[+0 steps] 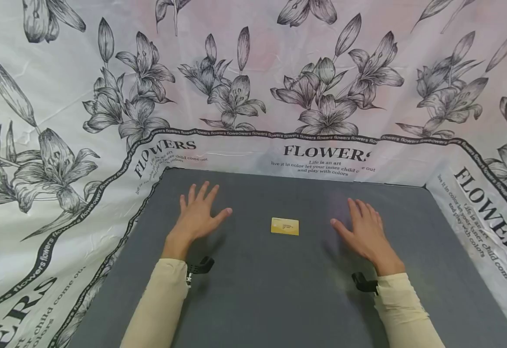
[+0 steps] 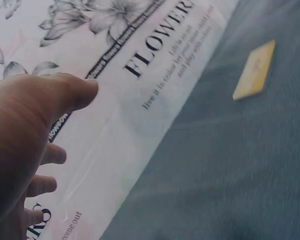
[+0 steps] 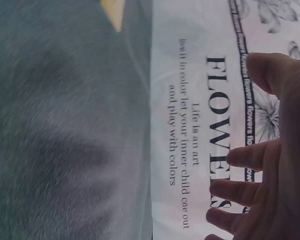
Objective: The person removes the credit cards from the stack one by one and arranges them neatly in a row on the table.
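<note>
While both of our hands hover palm-down over the grey mat [image 1: 253,299], neither holds anything. Our left hand [image 1: 199,212] sits left of the frame's centre in the head view with its fingers spread wide and the thumb angled toward the middle; our right hand [image 1: 364,229] mirrors it right of centre, fingers straight and closer together, thumb also pointing inward. Between them, nearly at the centre of the frame, lies a small yellow card [image 1: 285,226], flat on the mat and touching neither hand. It lies somewhat nearer to our right thumb than to our left, yet clear of both.

We judge that this symmetric, relaxed pose on either side of the card keeps it in plain sight of all the cameras and within easy reach of either hand. Our left wrist view shows the card [image 2: 255,70] in the upper right of its frame, with the left hand [image 2: 25,145] filling the lower left, fingers loose. Our right wrist view catches only a yellow corner of the card [image 3: 113,12] at the top edge, with the right hand [image 3: 270,165] at the right edge.

A flower-printed sheet [image 1: 253,72] lettered "FLOWERS" rises behind and beside the mat, walling in the work area. Cream sleeves [image 1: 159,304] cover both forearms, each with a black wrist mount [image 1: 201,266] near the cuff.
</note>
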